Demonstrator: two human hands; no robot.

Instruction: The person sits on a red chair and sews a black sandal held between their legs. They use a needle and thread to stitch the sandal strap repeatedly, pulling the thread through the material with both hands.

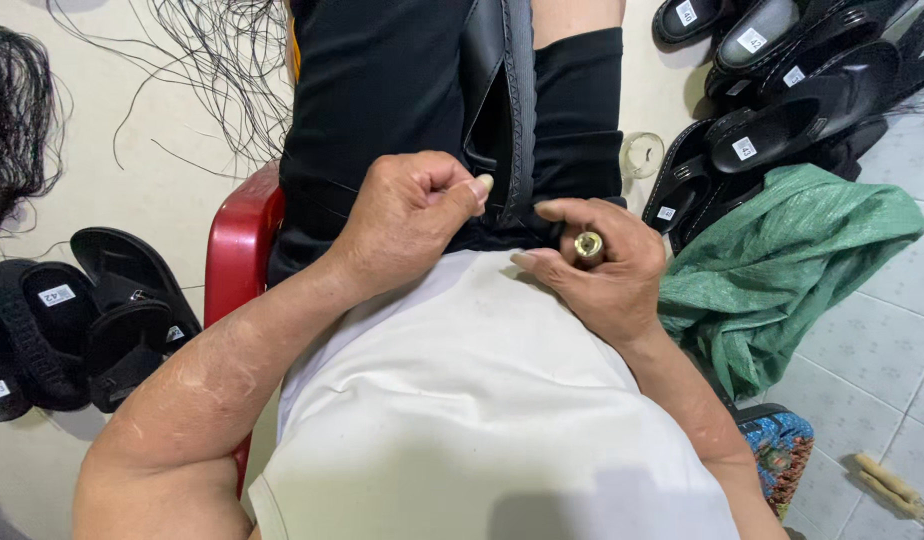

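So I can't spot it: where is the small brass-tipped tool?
In the head view, the small brass-tipped tool sits in the right hand, right of centre, beside the black sandal sole.

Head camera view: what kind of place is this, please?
Probably a small home workshop for making sandals. Black sandals lie in a pile on the tiled floor, black threads lie loose, and the left hand and right hand work on a black sandal on the lap.

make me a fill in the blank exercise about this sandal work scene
1. The right hand holds a small ____-coloured metal tool.
2. The left hand pinches the black sandal held between the ____.
3. The person sits on a ____ plastic chair.
4. A ____ cloth lies beside the piled sandals.

Missing: brass; knees; red; green
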